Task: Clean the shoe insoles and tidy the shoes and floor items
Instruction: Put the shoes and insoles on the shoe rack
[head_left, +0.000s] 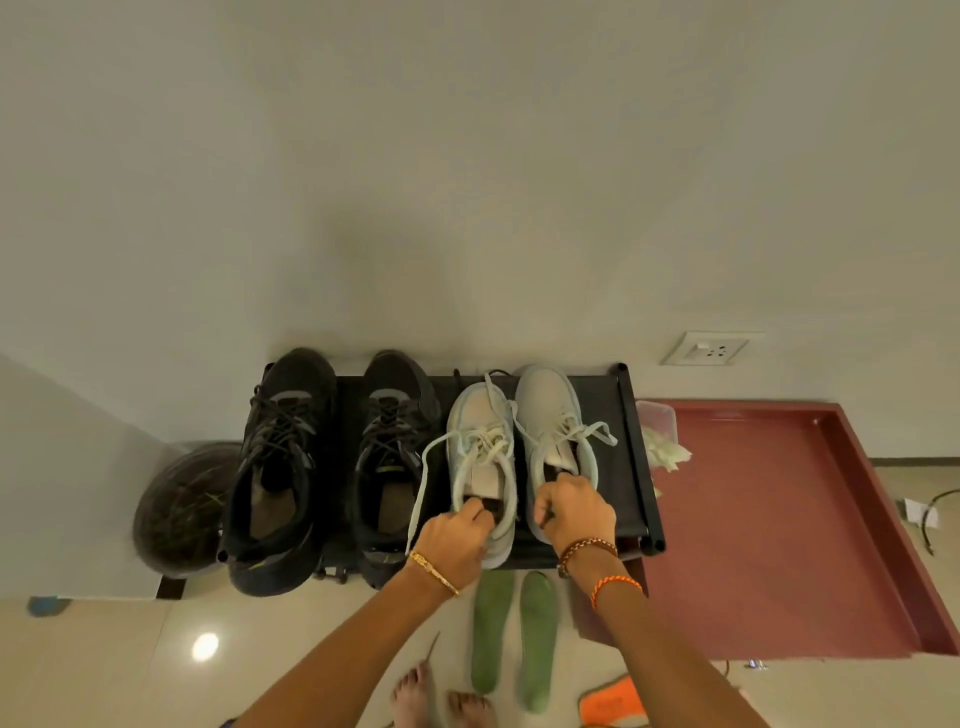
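Green foam insoles (511, 636) are lying side by side on the tiled floor right under the wrists, long axes pointing toward the black shoe rack (631, 452), so they're nearer the person than the shoes. The left hand (451, 540) has its fingers curled into the heel opening of the left pale grey lace-up sneaker (480, 457), and the right hand (570, 512) grips the heel collar of the right pale grey sneaker (556, 415). Both shoes sit on the rack beside a pair of black running shoes (332, 467), and I'd guess each insole goes in toe-first; the clear plastic tub (658, 418) beside the rack holds crumpled pale wipes or paper.
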